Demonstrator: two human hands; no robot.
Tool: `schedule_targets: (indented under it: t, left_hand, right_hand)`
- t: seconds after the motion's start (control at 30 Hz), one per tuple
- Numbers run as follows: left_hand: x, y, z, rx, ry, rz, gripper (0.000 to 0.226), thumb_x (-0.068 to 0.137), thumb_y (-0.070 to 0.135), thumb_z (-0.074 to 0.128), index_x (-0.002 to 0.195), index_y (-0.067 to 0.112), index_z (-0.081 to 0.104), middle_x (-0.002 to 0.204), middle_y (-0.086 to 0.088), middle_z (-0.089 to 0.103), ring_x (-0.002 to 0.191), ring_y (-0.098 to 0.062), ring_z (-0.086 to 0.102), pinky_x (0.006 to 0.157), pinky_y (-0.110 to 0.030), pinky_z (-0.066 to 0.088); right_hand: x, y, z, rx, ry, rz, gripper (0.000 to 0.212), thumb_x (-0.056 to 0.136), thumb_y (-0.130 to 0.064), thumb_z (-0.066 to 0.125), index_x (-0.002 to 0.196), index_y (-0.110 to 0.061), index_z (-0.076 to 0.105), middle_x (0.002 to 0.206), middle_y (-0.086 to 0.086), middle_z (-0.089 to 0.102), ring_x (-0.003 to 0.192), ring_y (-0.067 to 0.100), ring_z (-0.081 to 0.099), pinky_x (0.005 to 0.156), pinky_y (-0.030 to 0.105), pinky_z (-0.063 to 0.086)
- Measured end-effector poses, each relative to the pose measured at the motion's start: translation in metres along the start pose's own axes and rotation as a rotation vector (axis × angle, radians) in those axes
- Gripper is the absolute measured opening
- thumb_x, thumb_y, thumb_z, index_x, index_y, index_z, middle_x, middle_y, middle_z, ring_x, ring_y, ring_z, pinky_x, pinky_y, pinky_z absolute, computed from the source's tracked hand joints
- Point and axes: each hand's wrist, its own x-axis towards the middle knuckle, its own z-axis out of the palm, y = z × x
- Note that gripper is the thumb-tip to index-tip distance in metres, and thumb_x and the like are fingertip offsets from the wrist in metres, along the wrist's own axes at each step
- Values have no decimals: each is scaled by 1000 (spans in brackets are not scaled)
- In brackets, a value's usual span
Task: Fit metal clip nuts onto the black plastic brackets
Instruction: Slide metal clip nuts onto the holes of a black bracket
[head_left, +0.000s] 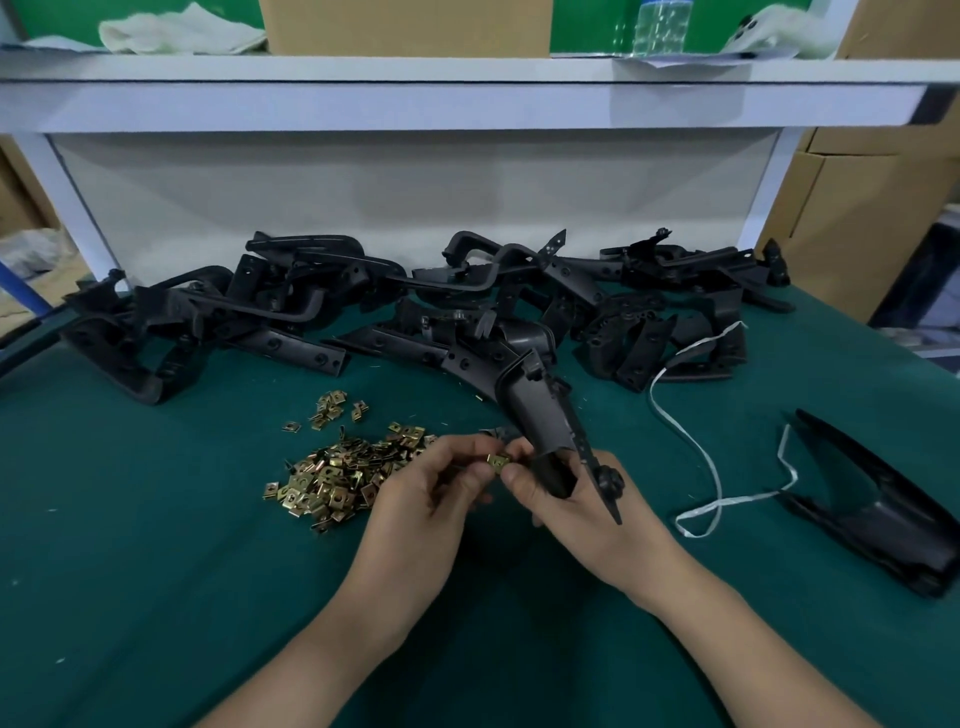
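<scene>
My right hand (576, 499) grips a black plastic bracket (545, 421) that slants up and away from me over the green mat. My left hand (431, 493) pinches a brass-coloured metal clip nut (500, 461) against the bracket's lower edge, next to my right thumb. A heap of several loose clip nuts (337, 478) lies on the mat just left of my hands, with a smaller scatter (332, 410) behind it.
Many black brackets (415, 306) are piled across the back of the green table (156, 545). One bracket (878, 514) lies alone at the right, near a white strap (701, 457). A white shelf (467, 98) overhangs the back, with cardboard boxes (857, 223) to the right.
</scene>
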Motion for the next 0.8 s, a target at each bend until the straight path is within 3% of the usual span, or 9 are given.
schedule_targets:
  t: [0.1, 0.23, 0.3, 0.37, 0.5, 0.7, 0.8]
  left_hand:
    - [0, 1, 1, 11, 9, 13, 21, 98, 13, 58, 103, 30, 69, 95, 15, 73, 84, -6, 66, 78, -17, 53]
    - [-1, 2, 1, 46, -1, 51, 20, 98, 14, 58, 100, 32, 68, 93, 15, 72, 84, -3, 65, 76, -15, 51]
    - [-2, 3, 2, 62, -7, 62, 22, 98, 12, 57, 99, 32, 68, 93, 15, 71, 84, -4, 65, 76, -15, 51]
    - [-3, 3, 2, 92, -11, 79, 23, 99, 11, 56, 99, 32, 67, 94, 15, 71, 85, -6, 66, 76, -16, 52]
    - [-4, 5, 2, 85, -23, 89, 22, 100, 8, 53, 101, 27, 66, 94, 15, 71, 84, -7, 68, 75, -15, 52]
    - [-4, 4, 2, 28, -16, 56, 21, 100, 3, 53, 99, 21, 64, 90, 10, 72, 83, -7, 69, 76, -15, 52]
    - [-3, 4, 1, -4, 7, 42, 19, 100, 3, 53, 99, 19, 64, 87, 5, 72, 81, -10, 69, 77, -17, 52]
  right_hand:
    - [-2, -3, -2, 12, 8, 10, 20, 90, -57, 63, 93, -38, 67, 73, -21, 66, 70, -5, 63, 64, 4, 43]
    - [-1, -7, -5, 9, -17, 40, 19, 90, -49, 69, 83, -32, 65, 62, -18, 61, 61, -7, 58, 59, 4, 42]
    - [1, -10, -8, 43, -54, 74, 8, 89, -43, 72, 83, -45, 66, 61, -19, 62, 60, -11, 57, 57, 2, 40]
    - [2, -15, -10, 77, -76, 90, 24, 88, -38, 74, 82, -59, 65, 61, -21, 64, 60, -13, 58, 57, 1, 40]
    - [4, -21, -13, 92, -120, 105, 25, 89, -29, 76, 80, -52, 69, 68, -23, 67, 67, -13, 60, 62, 2, 41]
    - [1, -23, -12, 86, -43, 84, 44, 87, -16, 77, 78, -58, 67, 69, -30, 65, 68, -18, 59, 61, -1, 39]
    - [1, -21, -10, 79, -33, 81, 36, 88, -15, 76, 77, -49, 69, 67, -27, 64, 66, -14, 57, 62, -1, 39]
